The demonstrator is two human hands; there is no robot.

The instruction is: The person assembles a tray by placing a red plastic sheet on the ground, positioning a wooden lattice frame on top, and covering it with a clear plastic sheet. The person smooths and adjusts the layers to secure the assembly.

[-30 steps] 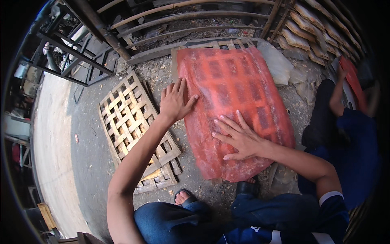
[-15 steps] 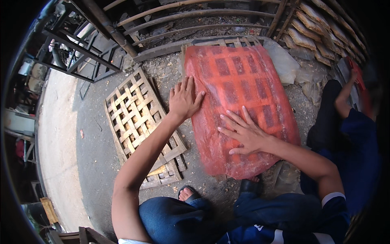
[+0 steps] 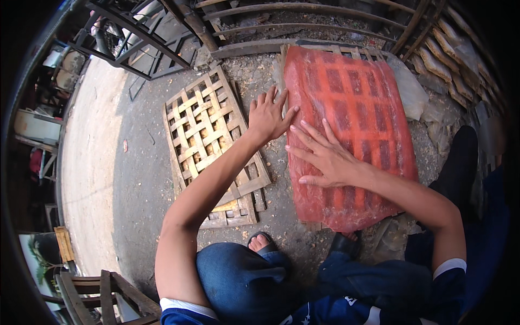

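Note:
A translucent red plastic sheet (image 3: 363, 179) lies over a wooden lattice frame (image 3: 364, 52), whose slats show through as a grid. My right hand (image 3: 327, 154) rests flat on the left part of the sheet with its fingers spread. At the sheet's upper left edge is my left hand (image 3: 271, 116), fingers apart and holding nothing. Its thumb reaches to the sheet's edge; whether it presses there I cannot tell. To the left on the ground lies a woven slat panel (image 3: 208, 135), stacked on another panel.
A wooden rail fence (image 3: 303, 24) runs along the far side. Black metal frames (image 3: 141, 43) stand at the far left. Stacked pale slabs (image 3: 444, 59) lean at the far right. A person's dark-clothed leg (image 3: 457, 162) is close on the right. A wooden rack (image 3: 103, 298) stands near left.
The view has shifted, so the scene sits farther right. My right hand has slid left across the sheet, and my left hand has eased slightly outward from its edge. The other person's arm has left view.

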